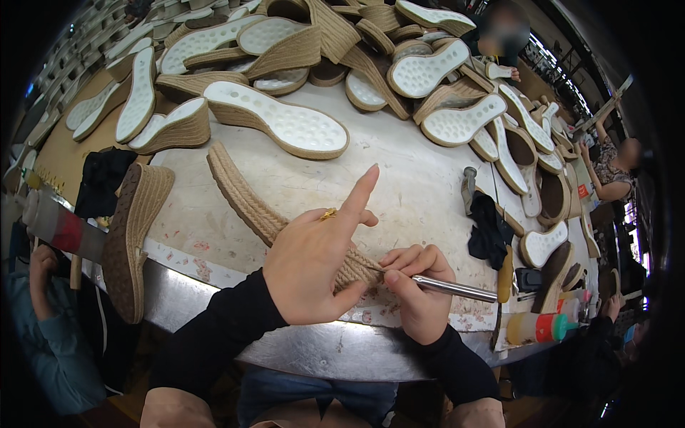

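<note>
Shoe workshop, many wedge soles [278,120], metal-edged workbench [414,178], squeeze bottles [526,328], people [619,167] alongside

Bright, even light covers the tabletop [414,178] around the left hand [307,267] and right hand [422,296] — both sharp, with soft shadows. Glare whitens the metal edge [335,357] just below them. Beyond, to their right, lamps [560,70] shine amid dimness; a person's head [503,28] is blurred — fisheye bending ends in black corners.
</note>
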Available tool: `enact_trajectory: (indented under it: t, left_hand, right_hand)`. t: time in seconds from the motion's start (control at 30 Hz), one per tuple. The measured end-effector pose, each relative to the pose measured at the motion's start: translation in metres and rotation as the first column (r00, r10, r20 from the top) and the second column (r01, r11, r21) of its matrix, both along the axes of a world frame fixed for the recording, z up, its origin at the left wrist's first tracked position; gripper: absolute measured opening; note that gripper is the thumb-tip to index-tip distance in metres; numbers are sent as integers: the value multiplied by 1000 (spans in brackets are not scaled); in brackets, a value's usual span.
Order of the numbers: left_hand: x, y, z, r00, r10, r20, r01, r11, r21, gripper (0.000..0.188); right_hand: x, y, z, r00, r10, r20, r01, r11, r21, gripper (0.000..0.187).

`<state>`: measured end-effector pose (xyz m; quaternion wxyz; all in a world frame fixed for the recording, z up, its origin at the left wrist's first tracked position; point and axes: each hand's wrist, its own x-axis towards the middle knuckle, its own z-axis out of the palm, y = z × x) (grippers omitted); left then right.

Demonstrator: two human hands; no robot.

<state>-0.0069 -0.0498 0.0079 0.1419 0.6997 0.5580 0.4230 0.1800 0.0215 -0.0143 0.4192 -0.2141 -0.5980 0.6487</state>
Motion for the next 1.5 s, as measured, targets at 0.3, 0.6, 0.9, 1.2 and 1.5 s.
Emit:
enact_trajectory:
  t: [0.3, 0.6, 0.9, 1.2, 1.5]
  left_hand:
    - [1, 1, 0, 1000, -3, 22, 3, 1000, 14, 112]
    - [1, 2, 0, 1000, -11, 27, 10, 1000, 24, 112]
    - [1, 1, 0, 1000, -6, 10, 6, 1000, 22, 113]
    - [0, 1, 1, 999, -17, 34, 17, 1000, 18, 113]
    - [1, 1, 1, 999, -15, 33, 14, 1000, 17, 113]
  right_hand:
    - [3, -3, 9, 983, -60, 174, -77, 726, 684, 27]
    - [3, -2, 6, 979, -81, 187, -90, 650, 754, 27]
    - [2, 0, 5, 971, -113, 210, -142, 430, 891, 34]
    - [4, 1, 4, 981, -42, 189, -122, 623, 773, 29]
    - [2, 0, 12, 971, -53, 233, -145, 644, 751, 26]
